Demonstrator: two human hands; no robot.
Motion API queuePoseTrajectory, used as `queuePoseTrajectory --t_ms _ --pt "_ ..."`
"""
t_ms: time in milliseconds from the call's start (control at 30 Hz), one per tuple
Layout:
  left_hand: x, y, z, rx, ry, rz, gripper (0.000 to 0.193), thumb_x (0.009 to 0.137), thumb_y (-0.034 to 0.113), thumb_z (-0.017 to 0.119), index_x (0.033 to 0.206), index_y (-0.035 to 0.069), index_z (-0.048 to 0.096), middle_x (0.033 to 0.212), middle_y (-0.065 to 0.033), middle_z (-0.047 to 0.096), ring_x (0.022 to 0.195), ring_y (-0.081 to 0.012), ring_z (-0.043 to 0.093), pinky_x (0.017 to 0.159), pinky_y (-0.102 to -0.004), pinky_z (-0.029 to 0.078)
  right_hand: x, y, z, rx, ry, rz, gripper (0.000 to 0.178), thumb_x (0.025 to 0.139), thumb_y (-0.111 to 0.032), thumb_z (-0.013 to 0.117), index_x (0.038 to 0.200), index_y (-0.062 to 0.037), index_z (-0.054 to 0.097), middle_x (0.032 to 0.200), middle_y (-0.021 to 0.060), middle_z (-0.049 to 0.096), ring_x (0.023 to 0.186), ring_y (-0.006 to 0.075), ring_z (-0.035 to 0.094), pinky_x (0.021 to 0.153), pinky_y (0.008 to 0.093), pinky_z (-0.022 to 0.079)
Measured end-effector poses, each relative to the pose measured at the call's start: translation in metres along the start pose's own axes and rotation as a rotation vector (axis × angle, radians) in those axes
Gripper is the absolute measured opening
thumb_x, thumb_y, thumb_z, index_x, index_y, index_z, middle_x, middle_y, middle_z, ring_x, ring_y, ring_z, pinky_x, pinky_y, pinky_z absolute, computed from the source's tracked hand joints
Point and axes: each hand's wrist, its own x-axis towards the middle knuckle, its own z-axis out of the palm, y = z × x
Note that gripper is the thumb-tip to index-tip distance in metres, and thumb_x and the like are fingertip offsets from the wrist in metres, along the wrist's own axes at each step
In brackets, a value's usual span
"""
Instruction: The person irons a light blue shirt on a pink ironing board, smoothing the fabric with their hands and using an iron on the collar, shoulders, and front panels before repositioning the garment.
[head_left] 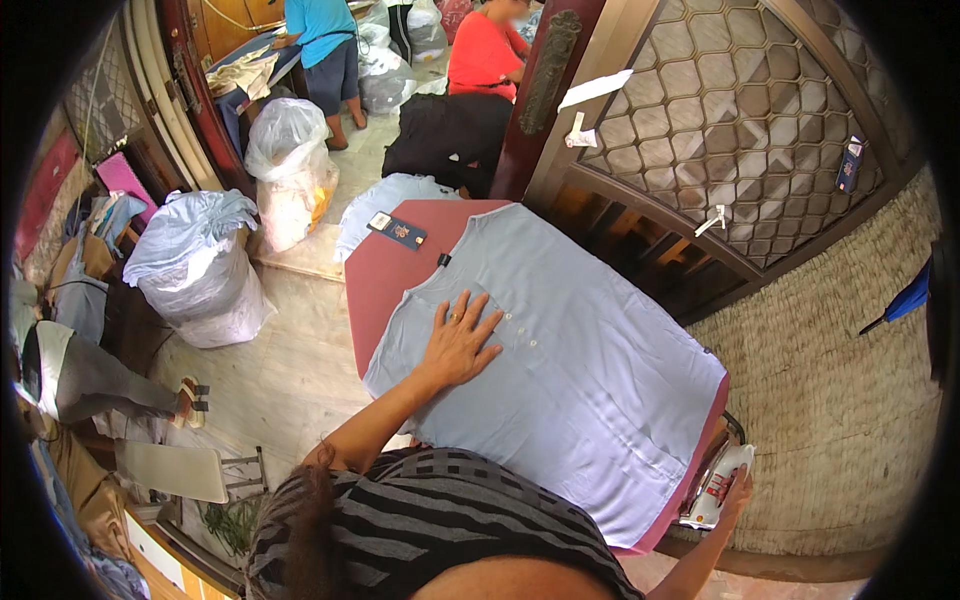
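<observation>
A light blue shirt [585, 330] lies spread over a red ironing board [366, 290], its neckline toward the far left. Several small white buttons [520, 331] run down from the neck. My left hand [463, 342] rests flat on the cloth near the neckline, fingers spread. By the board's right end, my right hand [739, 492] grips a white-and-silver iron [712, 488], which sits beyond the shirt's hem. The fingers on its handle are partly hidden. A dark blue hang tag [398, 230] lies at the board's far left end.
A lattice metal door [720, 120] stands close behind the board. Bulging sacks of cloth [205, 275] stand on the floor to the left, near a folding stool [172, 470]. Two people, in a blue shirt [322, 32] and a red shirt [483, 52], are farther back.
</observation>
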Motion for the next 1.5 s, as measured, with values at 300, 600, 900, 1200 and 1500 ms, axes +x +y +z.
queuePoseTrajectory --t_ms 300,600,900,1200,1500 --pt "0.033 -0.044 -0.004 -0.12 0.163 0.002 0.048 0.089 0.038 0.062 0.129 0.013 0.057 0.138 -0.0135 0.048 0.13 -0.0336 0.041 0.101 -0.0557 0.032 -0.021 -0.037 0.003 0.014 0.004 0.087 0.038 0.097 -0.044 0.058 0.078 -0.0109 0.051 0.058 -0.0031 0.044 0.04 0.0072 0.04 0.036 0.024 0.037" --pt "0.149 -0.148 0.004 -0.097 0.301 -0.119 0.04 0.091 0.039 0.061 0.117 0.01 0.065 0.123 -0.0137 0.059 0.118 -0.0339 0.051 0.093 -0.0525 0.041 -0.064 -0.184 0.071 -0.148 -0.25 -0.161 0.033 0.1 -0.037 0.055 0.082 -0.0097 0.054 0.056 -0.0037 0.043 0.043 0.0052 0.039 0.038 0.0227 0.031" --pt "0.226 -0.144 0.028 -0.036 -0.029 -0.199 0.038 0.083 0.046 0.067 0.091 0.009 0.073 0.09 -0.0124 0.069 0.096 -0.034 0.061 0.082 -0.0455 0.048 -0.099 -0.323 0.293 -0.234 -0.7 -0.419 0.032 0.098 -0.034 0.057 0.087 -0.0046 0.061 0.064 -0.0017 0.05 0.053 0.0071 0.045 0.048 0.0253 0.036" --pt "0.225 -0.163 0.024 -0.491 0.051 -0.246 0.026 0.082 0.027 0.072 0.092 0.008 0.057 0.08 -0.0104 0.065 0.081 -0.0306 0.063 0.072 -0.0411 0.047 -0.097 -0.373 0.457 -0.424 -0.868 -0.812 0.042 0.092 -0.038 0.062 0.091 0.0041 0.061 0.079 0.0269 0.062 0.07 0.0373 0.062 0.067 0.0429 0.046" --pt "0.183 -0.163 0.021 -0.355 0.218 -0.175 0.019 0.08 0.015 0.07 0.092 0.003 0.061 0.083 -0.0115 0.061 0.078 -0.0293 0.063 0.07 -0.04 0.048 -0.096 -0.403 0.524 -0.376 -0.842 -0.842 0.05 0.093 -0.044 0.056 0.093 0.0057 0.059 0.085 0.0304 0.063 0.079 0.0451 0.062 0.076 0.0467 0.047"
